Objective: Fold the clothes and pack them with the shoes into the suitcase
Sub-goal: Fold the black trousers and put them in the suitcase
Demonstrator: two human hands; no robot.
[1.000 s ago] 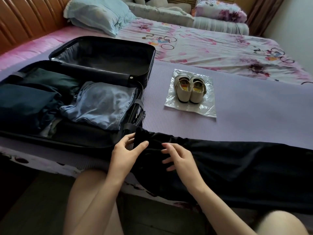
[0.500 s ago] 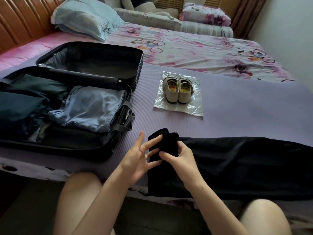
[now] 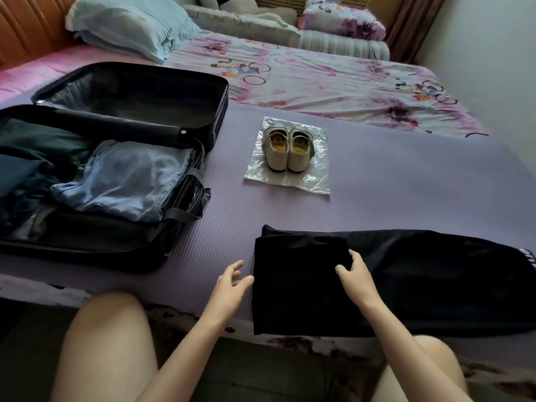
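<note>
Since half a second ago the bunched end of the black garment has been laid over onto itself as a flat folded layer, and the left hand has let go of the cloth. The right hand now lies on top of that layer with its fingers curled over the layer's right edge, gripping it against the cloth below. The left hand is relaxed and spread, holding nothing, its fingertips just at the garment's left edge; whether they touch it cannot be told. The garment stretches away to the right along the near edge of the purple mat, with white lettering at its far end, and its near side hangs slightly over the bed's edge. Beyond it, well apart, the pair of cream shoes stands side by side on a clear plastic bag. To the left the black suitcase lies open on the mat, its near half holding a light blue garment beside dark clothes, its far half showing only lining. A floral sheet and a pale blue pillow lie behind.
</note>
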